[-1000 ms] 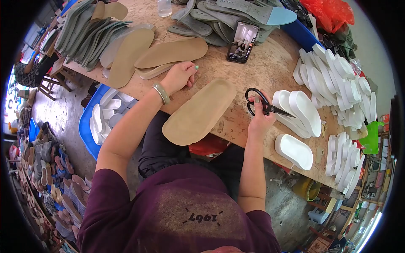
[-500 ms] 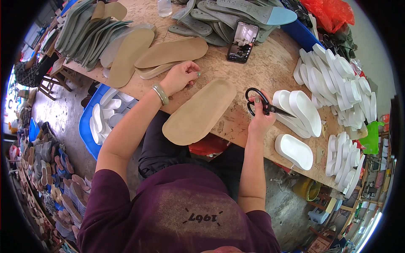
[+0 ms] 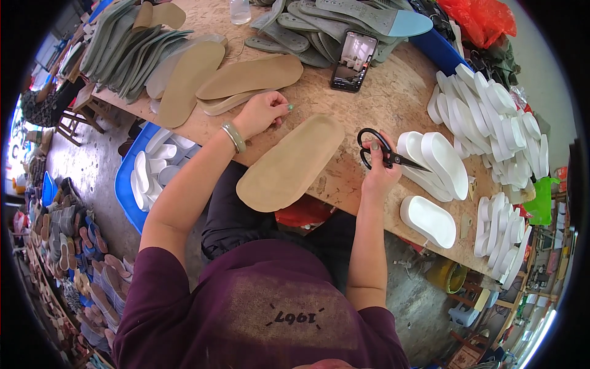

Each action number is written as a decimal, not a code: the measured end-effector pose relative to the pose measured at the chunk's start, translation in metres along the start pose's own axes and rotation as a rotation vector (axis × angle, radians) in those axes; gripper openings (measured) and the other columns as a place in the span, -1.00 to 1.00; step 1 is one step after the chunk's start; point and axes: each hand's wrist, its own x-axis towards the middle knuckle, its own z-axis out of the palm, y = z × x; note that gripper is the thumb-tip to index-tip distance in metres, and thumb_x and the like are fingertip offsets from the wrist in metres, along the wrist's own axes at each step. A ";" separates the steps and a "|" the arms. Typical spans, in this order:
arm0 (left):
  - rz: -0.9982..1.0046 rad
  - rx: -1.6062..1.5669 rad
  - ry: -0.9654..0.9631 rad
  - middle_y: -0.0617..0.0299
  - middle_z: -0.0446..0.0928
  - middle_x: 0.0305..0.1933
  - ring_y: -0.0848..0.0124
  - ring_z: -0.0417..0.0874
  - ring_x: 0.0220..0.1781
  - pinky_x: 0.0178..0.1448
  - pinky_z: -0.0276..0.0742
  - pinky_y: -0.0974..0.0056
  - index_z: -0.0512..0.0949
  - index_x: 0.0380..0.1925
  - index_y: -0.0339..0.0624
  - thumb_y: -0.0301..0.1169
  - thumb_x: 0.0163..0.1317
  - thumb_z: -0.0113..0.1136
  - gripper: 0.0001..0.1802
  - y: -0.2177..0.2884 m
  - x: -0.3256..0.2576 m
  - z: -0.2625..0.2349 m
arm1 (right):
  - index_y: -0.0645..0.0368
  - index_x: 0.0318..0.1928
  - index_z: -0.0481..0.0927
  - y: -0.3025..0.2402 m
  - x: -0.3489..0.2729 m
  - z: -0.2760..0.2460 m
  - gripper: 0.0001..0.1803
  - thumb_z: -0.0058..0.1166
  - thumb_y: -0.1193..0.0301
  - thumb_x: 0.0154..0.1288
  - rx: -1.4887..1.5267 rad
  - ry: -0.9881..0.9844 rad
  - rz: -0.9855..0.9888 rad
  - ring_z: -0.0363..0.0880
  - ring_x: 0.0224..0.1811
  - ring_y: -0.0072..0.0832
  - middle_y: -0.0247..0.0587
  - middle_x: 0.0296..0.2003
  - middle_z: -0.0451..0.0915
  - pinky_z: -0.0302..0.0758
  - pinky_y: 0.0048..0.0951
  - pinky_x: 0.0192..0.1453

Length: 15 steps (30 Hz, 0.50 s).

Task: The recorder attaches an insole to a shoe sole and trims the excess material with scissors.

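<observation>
Black-handled scissors (image 3: pixel 382 151) are in my right hand (image 3: pixel 381 175), their blades pointing right toward the white soles. My left hand (image 3: pixel 263 114) hovers at the table with its fingers curled together; whether anything tiny is between them I cannot make out. Between my hands a tan insole (image 3: pixel 292 163) lies over the table's front edge, its near end jutting out above my lap. Beyond my left hand rests a pair of tan insoles (image 3: pixel 252 77), one on the other. Several white soles (image 3: pixel 444 165) lie right of the scissors, and a single white sole (image 3: pixel 428 221) sits nearer the edge.
Grey insoles (image 3: pixel 132 58) are stacked at the far left, with more grey insoles (image 3: pixel 301 31) heaped at the back. A phone (image 3: pixel 354 60) leans against that heap. White soles (image 3: pixel 485 117) pile up at the right. A blue bin (image 3: pixel 126 184) of white pieces stands below the table's left side.
My left hand has shifted very slightly, its fingers curling a little more. The right hand, scissors and tan insole stay where they were.
</observation>
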 end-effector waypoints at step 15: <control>-0.017 -0.027 -0.024 0.30 0.55 -0.49 0.57 0.54 -0.52 -0.45 0.47 0.42 0.54 -0.27 -0.29 -0.41 0.31 0.25 -0.84 -0.002 0.002 -0.002 | 0.36 0.11 0.58 0.000 0.000 0.000 -0.64 0.23 0.45 0.37 -0.010 0.005 0.005 0.66 -0.18 -0.48 -0.16 -0.25 0.70 0.52 -0.42 0.10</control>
